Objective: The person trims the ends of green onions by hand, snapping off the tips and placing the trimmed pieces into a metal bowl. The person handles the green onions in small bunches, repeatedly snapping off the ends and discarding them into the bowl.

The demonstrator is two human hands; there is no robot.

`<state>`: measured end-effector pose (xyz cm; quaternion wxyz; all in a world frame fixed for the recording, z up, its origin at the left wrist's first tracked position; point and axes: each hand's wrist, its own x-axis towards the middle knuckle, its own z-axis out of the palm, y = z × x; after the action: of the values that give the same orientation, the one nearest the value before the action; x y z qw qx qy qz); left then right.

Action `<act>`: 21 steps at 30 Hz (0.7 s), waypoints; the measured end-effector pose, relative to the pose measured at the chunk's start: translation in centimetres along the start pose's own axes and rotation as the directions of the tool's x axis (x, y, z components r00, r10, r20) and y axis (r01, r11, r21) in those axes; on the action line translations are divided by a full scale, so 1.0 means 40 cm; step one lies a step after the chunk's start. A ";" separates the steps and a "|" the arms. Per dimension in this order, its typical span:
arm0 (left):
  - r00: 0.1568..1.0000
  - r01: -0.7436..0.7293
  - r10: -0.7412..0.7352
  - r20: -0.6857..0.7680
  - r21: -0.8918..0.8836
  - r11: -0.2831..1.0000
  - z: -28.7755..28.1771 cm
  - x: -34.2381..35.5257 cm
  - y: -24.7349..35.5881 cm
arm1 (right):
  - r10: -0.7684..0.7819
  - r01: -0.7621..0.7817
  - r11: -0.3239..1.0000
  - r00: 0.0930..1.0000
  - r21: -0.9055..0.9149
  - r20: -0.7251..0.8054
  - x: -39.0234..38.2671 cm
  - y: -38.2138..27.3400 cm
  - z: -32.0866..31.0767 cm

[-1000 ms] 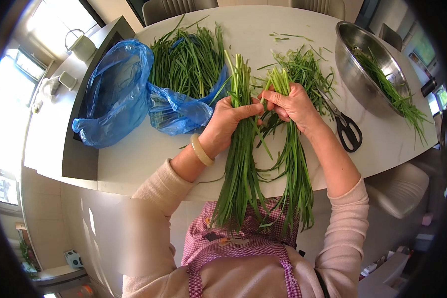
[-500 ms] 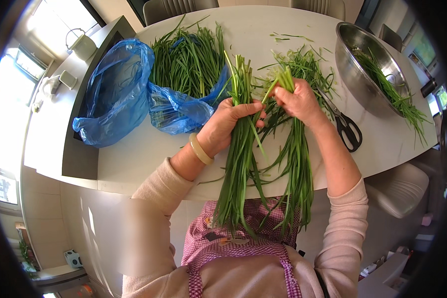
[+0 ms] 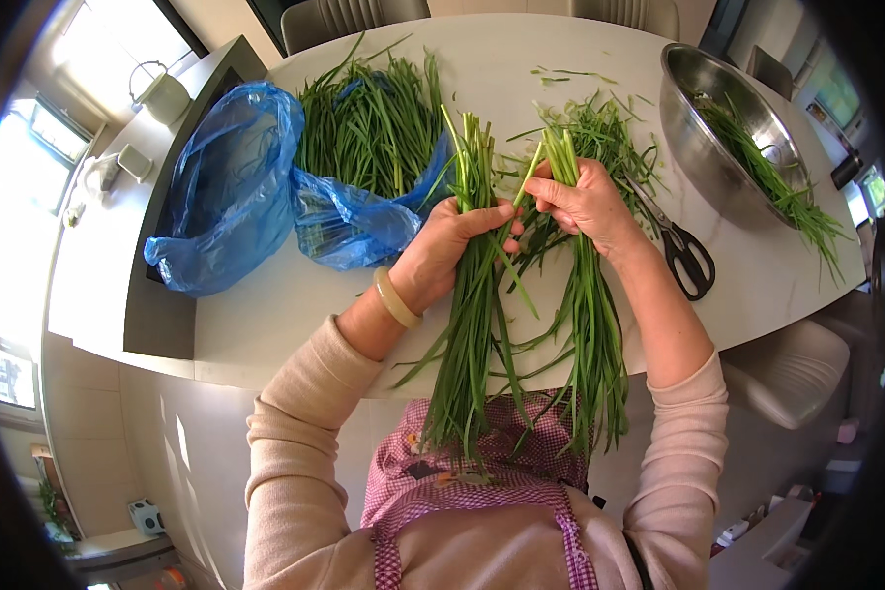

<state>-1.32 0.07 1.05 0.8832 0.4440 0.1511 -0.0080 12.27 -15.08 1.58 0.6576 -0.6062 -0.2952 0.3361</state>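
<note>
My left hand [image 3: 449, 248] is closed round a bunch of garlic chives [image 3: 467, 344], pale stem ends up and green leaves hanging over the table's near edge. In my right hand [image 3: 596, 206] is a second bunch of garlic chives [image 3: 592, 329], also stems up. A single stalk [image 3: 528, 175] slants between the two hands, at the right thumb and finger. Beyond the right hand lies a loose heap of chive leaves and trimmings [image 3: 615, 143]. Black-handled scissors [image 3: 693, 265] rest on the table just right of that hand.
An open blue plastic bag [image 3: 231, 197] at the left has a big pile of chives [image 3: 369, 128] beside and partly in it. At the right stands a steel bowl [image 3: 693, 162], tilted in view, with chives [image 3: 765, 177] hanging over its rim. Chairs [image 3: 354, 14] surround the table.
My right hand has turned slightly and its bunch hangs a little further right. The single stalk now stands apart from that bunch, pinched at its side. My left hand has barely moved.
</note>
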 end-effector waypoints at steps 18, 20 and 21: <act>0.995 -0.081 0.082 -0.057 0.026 0.996 -0.005 0.007 -0.012 | 0.072 -0.074 0.997 0.994 -0.018 -0.077 0.002 -0.014 0.004; 0.991 -0.090 0.097 -0.093 0.075 0.993 -0.001 0.007 -0.017 | 0.074 -0.075 0.997 0.995 -0.009 -0.067 0.003 -0.002 0.011; 0.989 -0.103 0.111 -0.097 0.090 0.991 0.002 0.009 -0.019 | 0.065 -0.066 0.998 0.996 -0.006 -0.055 0.003 -0.001 0.010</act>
<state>-1.06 -0.42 0.39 0.8538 0.4885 0.1712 0.0555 12.03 -14.77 1.65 0.6517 -0.6269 -0.2584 0.3397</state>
